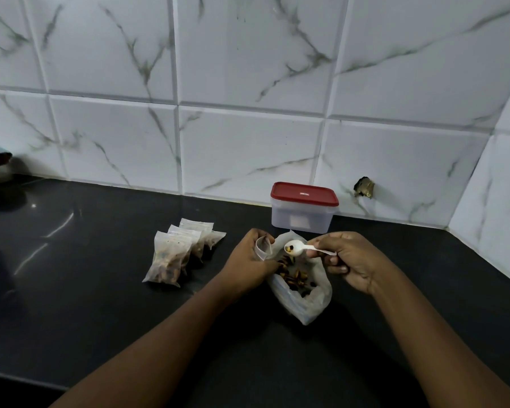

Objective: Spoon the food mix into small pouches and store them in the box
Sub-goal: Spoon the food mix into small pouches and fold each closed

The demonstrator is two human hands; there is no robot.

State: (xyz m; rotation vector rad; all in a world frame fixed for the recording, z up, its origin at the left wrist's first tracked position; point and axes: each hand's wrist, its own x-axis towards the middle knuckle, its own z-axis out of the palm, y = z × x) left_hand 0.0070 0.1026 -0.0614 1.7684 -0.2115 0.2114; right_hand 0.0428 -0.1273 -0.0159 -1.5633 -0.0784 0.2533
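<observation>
Food mix (295, 277) between hands (248, 258); spoon (295, 248) right, pouch (262, 245) left

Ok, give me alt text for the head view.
A person's right hand holds a small white plastic spoon carrying bits of food mix over a large open clear plastic bag of it, while the left hand grips a small clear pouch. Filled pouches lie left on the black countertop; a red-lidded clear box stands shut behind.
</observation>
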